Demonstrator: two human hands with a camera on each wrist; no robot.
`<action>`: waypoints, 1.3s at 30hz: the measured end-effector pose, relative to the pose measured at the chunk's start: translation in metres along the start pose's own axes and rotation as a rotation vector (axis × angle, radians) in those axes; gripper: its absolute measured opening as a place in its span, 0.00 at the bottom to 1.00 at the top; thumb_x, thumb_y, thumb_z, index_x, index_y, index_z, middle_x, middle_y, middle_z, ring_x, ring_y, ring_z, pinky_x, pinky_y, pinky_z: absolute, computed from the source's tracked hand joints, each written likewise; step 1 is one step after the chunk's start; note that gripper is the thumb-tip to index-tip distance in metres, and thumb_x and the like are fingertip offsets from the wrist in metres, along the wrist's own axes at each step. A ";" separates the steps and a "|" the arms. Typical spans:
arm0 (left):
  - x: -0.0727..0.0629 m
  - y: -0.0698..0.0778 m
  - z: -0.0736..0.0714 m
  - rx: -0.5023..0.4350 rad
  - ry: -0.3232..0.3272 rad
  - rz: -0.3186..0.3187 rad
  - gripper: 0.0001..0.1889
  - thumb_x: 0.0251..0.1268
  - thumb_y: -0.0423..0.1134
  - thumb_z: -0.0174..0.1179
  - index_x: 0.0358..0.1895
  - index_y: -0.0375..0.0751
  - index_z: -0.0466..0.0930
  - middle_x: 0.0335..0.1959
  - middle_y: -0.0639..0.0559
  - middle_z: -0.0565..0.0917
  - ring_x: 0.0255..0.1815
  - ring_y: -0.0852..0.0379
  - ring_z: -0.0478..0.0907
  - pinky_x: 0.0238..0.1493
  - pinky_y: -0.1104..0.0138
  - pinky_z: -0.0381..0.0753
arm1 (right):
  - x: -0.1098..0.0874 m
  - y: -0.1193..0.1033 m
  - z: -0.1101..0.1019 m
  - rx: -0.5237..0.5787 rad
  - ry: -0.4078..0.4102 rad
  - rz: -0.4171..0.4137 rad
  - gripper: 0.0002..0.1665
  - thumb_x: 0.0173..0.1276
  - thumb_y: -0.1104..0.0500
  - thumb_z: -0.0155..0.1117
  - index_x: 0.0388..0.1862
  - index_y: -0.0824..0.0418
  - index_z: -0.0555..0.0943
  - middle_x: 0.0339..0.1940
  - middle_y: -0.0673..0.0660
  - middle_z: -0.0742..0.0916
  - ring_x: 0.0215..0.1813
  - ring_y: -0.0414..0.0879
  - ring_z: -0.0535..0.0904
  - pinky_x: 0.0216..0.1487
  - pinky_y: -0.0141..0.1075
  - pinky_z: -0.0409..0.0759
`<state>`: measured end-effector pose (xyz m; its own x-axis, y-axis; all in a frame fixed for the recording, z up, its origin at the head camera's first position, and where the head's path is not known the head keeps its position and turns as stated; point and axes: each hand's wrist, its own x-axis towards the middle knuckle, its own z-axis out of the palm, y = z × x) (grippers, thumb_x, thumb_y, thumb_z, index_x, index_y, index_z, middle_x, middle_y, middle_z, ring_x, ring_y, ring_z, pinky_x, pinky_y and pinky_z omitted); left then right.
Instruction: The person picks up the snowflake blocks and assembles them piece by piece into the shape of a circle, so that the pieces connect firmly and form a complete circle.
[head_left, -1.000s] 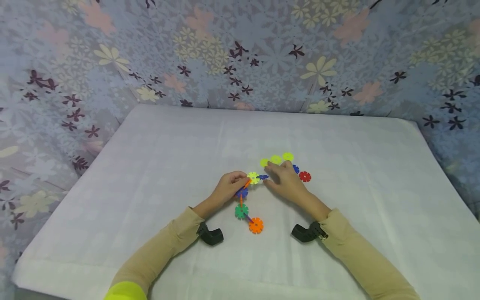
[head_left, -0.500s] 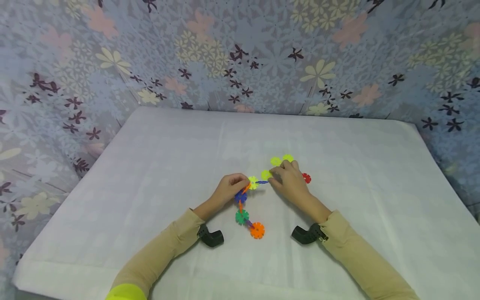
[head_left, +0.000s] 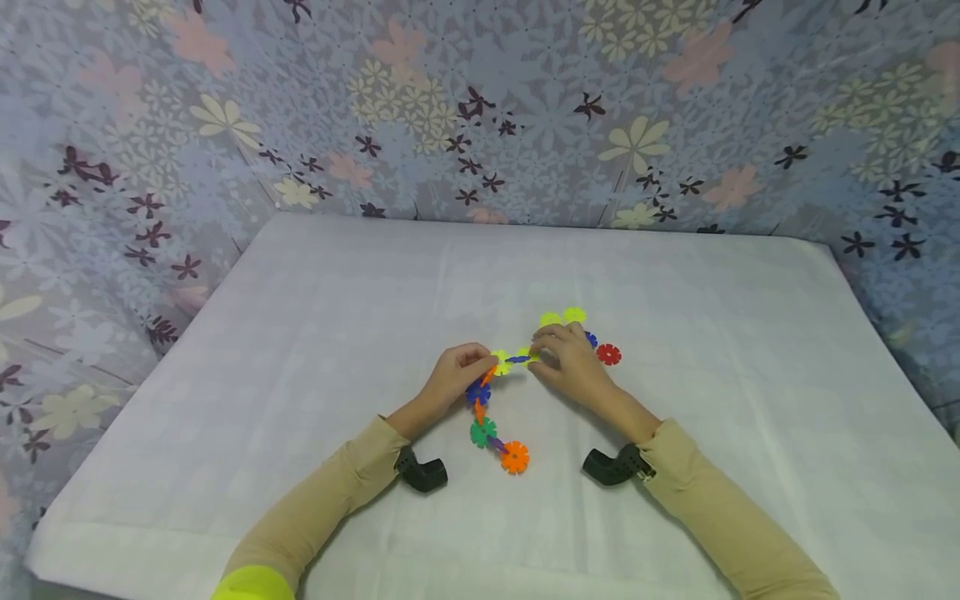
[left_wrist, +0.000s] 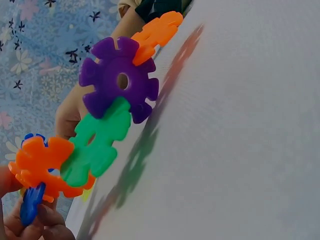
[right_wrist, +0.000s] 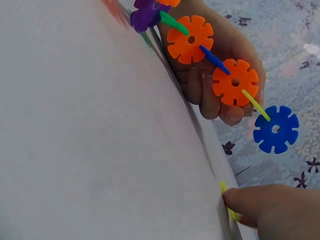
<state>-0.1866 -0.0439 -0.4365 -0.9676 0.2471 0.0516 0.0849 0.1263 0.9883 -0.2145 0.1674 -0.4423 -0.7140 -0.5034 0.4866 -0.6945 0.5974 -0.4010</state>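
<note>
My left hand (head_left: 457, 371) pinches a chain of slotted plastic snowflake discs near its far end, at an orange disc (right_wrist: 235, 82). From there the chain hangs toward me through a blue disc (head_left: 478, 392), a green disc (head_left: 483, 432) and a purple disc (left_wrist: 120, 77) to an end orange disc (head_left: 514, 457). Beyond the fingers, a yellow disc (head_left: 500, 362) links to the free-end blue disc (right_wrist: 276, 129). Between thumb and fingers, my right hand (head_left: 573, 371) pinches a loose yellow disc (right_wrist: 232, 215), held edge-on. In the right wrist view it is apart from the blue disc.
Just behind my right hand, two yellow discs (head_left: 574, 314), a partly hidden blue disc (head_left: 591, 339) and a red disc (head_left: 609, 354) lie on the white-covered table (head_left: 337, 292). A flowered wall covering (head_left: 547, 125) rises behind the table's far edge.
My right hand has picked up the nearest loose yellow disc and brought it toward the chain's blue end. The left hand keeps its grip, and the chain has shifted slightly.
</note>
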 end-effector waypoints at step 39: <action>0.003 -0.003 0.001 0.024 0.064 -0.012 0.10 0.60 0.35 0.56 0.34 0.27 0.78 0.20 0.55 0.76 0.23 0.62 0.67 0.30 0.71 0.66 | 0.001 -0.005 -0.003 0.941 -0.012 0.423 0.13 0.62 0.70 0.57 0.44 0.74 0.70 0.24 0.65 0.80 0.22 0.46 0.78 0.26 0.35 0.78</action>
<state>-0.1896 -0.0426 -0.4393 -0.9818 0.1835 0.0497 0.0783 0.1525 0.9852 -0.2112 0.1655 -0.4373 -0.9133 -0.3750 0.1590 -0.1711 -0.0011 -0.9853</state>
